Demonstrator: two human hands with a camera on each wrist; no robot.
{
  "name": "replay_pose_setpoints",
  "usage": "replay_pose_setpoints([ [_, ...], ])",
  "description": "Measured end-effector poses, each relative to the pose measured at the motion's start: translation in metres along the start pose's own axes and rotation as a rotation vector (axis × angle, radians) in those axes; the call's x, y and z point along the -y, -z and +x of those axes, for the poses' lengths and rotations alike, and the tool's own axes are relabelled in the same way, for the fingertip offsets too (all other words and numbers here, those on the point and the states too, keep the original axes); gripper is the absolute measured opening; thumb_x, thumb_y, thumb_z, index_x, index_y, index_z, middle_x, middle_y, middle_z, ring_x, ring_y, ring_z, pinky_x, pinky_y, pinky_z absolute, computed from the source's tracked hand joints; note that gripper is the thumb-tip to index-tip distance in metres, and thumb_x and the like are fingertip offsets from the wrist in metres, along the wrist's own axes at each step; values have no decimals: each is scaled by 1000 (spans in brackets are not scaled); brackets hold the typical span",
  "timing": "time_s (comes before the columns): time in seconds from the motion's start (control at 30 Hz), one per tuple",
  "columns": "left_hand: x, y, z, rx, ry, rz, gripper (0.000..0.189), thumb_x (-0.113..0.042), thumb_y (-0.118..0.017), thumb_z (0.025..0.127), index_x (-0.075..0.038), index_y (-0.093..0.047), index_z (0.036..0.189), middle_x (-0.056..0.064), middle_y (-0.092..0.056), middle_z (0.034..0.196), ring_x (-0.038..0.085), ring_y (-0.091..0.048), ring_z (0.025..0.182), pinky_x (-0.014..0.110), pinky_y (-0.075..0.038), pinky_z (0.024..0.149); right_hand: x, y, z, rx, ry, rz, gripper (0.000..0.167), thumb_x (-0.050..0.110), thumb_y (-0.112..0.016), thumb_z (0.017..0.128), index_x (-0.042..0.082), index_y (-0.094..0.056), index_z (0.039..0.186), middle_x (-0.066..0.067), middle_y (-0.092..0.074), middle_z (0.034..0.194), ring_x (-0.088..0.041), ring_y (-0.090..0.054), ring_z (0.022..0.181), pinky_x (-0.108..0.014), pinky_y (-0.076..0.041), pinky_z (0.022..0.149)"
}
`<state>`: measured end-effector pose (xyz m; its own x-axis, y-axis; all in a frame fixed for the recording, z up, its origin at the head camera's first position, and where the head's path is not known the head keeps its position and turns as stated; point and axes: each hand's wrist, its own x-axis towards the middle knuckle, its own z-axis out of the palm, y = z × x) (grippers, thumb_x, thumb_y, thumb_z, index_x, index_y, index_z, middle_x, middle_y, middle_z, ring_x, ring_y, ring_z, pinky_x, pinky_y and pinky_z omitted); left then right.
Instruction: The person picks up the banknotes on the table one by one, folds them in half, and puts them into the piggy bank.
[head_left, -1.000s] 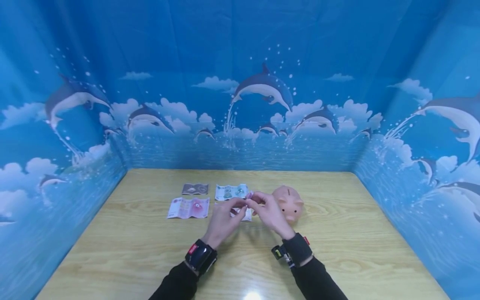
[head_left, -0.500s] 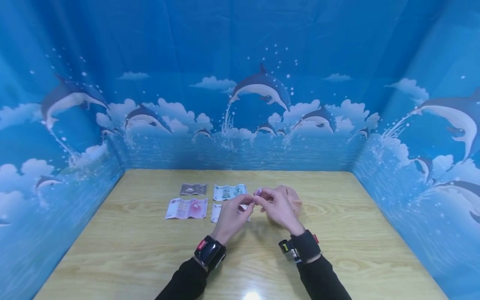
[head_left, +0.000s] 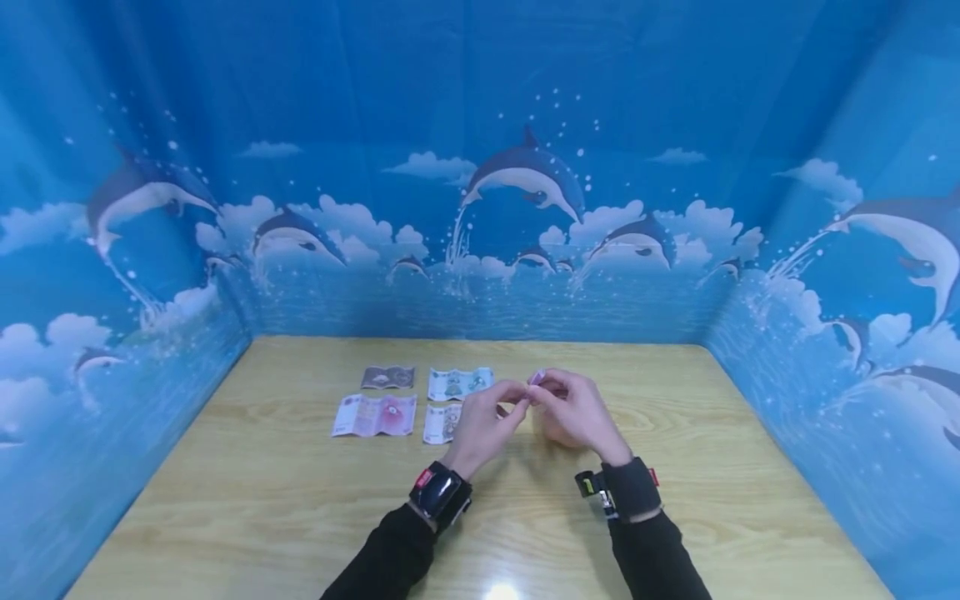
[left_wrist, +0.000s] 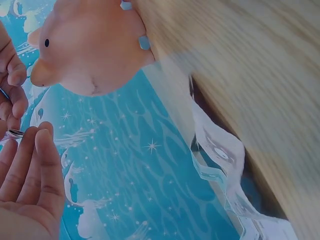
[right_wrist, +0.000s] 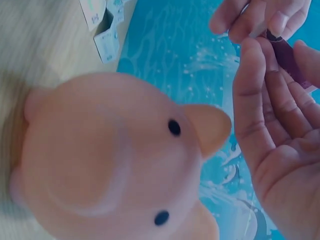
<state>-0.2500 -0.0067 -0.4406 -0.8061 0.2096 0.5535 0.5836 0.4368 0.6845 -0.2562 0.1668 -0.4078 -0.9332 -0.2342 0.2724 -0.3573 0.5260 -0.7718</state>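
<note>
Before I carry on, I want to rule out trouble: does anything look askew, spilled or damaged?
Nothing looks spilled or toppled; the piggy bank stands upright. Only the banknotes on the table look slightly odd: creased and wavy, with parts raised off the surface instead of lying flat.

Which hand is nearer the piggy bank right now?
The right. In the head view, the right hand hides most of the piggy bank; the left hand is farther off to its left, partly covering a banknote.

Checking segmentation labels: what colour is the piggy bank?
The piggy bank is peach-pink, clearest in the right wrist view.
</note>
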Motion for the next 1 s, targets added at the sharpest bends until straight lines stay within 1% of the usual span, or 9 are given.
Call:
replay_pose_setpoints([
  [0.13,-3,-6,3,9,30,-4,17,-17,-68,91,-18,-70,108,0,-75,102,10,-70,89,23,-58,64,-1,7,-2,2,3,-12,14,26,-65,95,15,-70,103,0,-74,92,-15,-68,86,-32,-58,78],
  [0.3,-5,-14,8,21,46,-12,18,-17,-68,92,-18,-71,110,0,-75,103,10,-70,91,15,-54,65,-4,14,-3,-11,8,-31,16,28,-63,96,15,-70,104,0,-74,93,-17,-69,89,-33,-58,78],
  [0.4,-6,-18,11,12,39,-11,17,-15,-68,92,-17,-71,109,1,-76,102,11,-70,90,13,-53,64,-5,18,-3,-18,8,-28,17,27,-63,97,14,-70,105,-1,-74,94,-18,-69,90,-34,-58,79],
  [0.53,-7,-22,15,-3,14,-15,16,-16,-68,92,-15,-71,107,2,-76,100,12,-71,89,16,-55,63,-7,22,-2,-25,0,-41,17,26,-61,98,13,-69,106,-2,-73,92,-19,-68,88,-32,-58,75],
  [0.6,-9,-24,17,-4,13,-23,16,-17,-68,92,-14,-71,107,3,-76,101,13,-71,90,18,-56,63,-8,24,-2,-29,-7,-51,18,27,-61,98,13,-69,106,-3,-73,91,-20,-67,87,-31,-57,74],
  [0.7,-11,-26,18,3,25,-29,16,-18,-67,93,-14,-71,108,2,-76,102,12,-71,91,19,-56,64,-8,28,-1,-36,-14,-62,19,28,-60,98,13,-69,106,-3,-72,91,-19,-67,87,-34,-58,77],
  [0.8,-12,-28,19,7,31,-32,17,-17,-67,93,-14,-71,109,2,-76,102,11,-70,91,17,-55,64,-10,31,-2,-41,-16,-53,19,27,-61,98,12,-69,106,-3,-73,93,-19,-68,91,-38,-58,83],
  [0.93,-11,-32,21,8,23,-34,16,-15,-68,91,-12,-71,107,4,-76,101,13,-71,89,13,-53,63,-14,36,-3,-69,-28,-48,21,26,-61,98,9,-68,108,-7,-73,97,-23,-68,96,-40,-59,85],
  [1.0,-10,-34,22,11,24,-23,16,-15,-68,91,-11,-72,107,5,-76,101,14,-71,89,13,-53,63,-17,39,-3,-93,-36,-53,23,25,-61,98,7,-67,111,-10,-72,98,-27,-67,99,-42,-59,85],
])
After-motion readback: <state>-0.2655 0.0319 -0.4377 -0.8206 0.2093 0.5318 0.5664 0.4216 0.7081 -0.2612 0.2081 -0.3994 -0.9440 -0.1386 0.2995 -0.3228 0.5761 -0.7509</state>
